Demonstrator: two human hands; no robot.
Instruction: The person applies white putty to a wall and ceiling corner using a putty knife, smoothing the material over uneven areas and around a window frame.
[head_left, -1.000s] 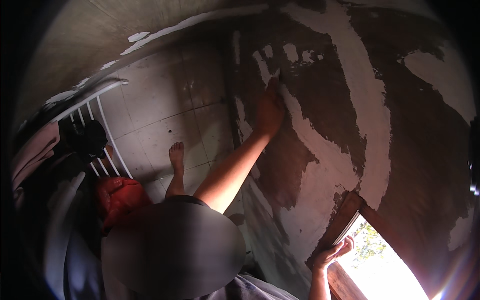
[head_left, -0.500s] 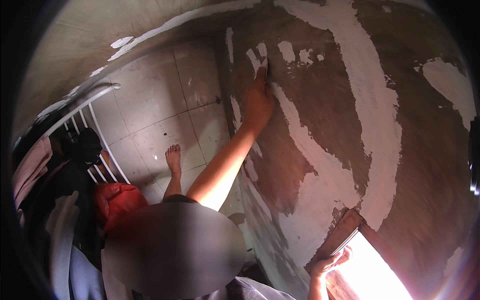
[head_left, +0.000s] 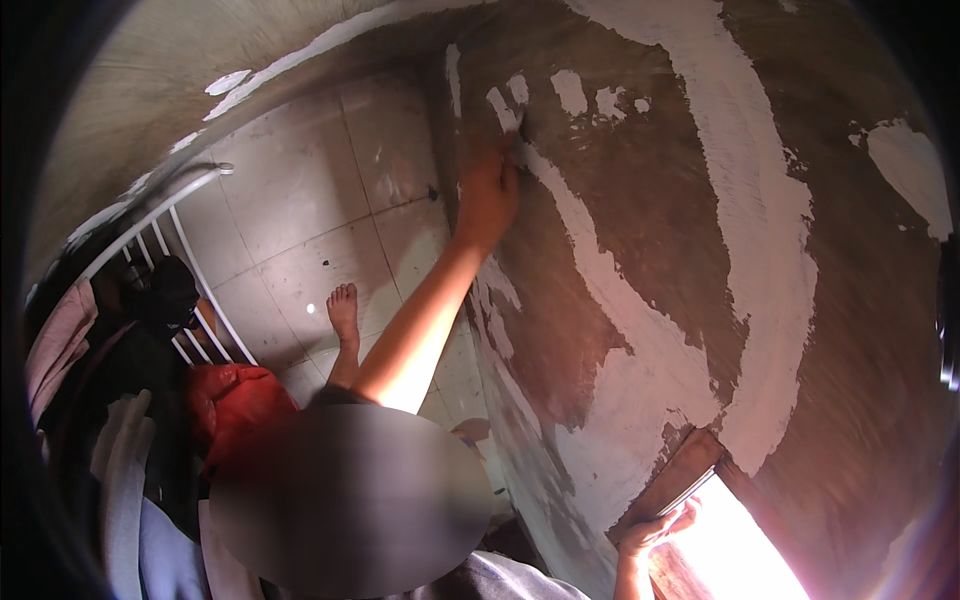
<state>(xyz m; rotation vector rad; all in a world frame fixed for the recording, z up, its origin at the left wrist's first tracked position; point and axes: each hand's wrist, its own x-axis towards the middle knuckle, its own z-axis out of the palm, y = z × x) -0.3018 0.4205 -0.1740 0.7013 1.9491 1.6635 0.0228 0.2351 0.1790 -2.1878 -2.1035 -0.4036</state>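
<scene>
My left hand [head_left: 487, 190] reaches up to the patched brown wall [head_left: 640, 190], closed on a small flat scraper [head_left: 518, 125], blurred at its tip, among short white filler patches [head_left: 568, 93]. Longer pale strips of filler [head_left: 750, 250] run down the same wall. My right hand [head_left: 660, 525] is low at the right, fingers curled on the inner edge of the wooden window frame [head_left: 665, 470], partly washed out by bright light from the opening.
At the left are a white metal rail [head_left: 215, 280], hung clothes [head_left: 60, 340] and a red cloth or bag [head_left: 240, 395]. My bare foot [head_left: 343, 310] stands on white floor tiles [head_left: 290, 170] beside the wall. Another wall [head_left: 150, 90] with white filler curves along the top left.
My left hand has shifted left along the wall with the scraper. My right hand stays at the window frame. The view has shifted slightly.
</scene>
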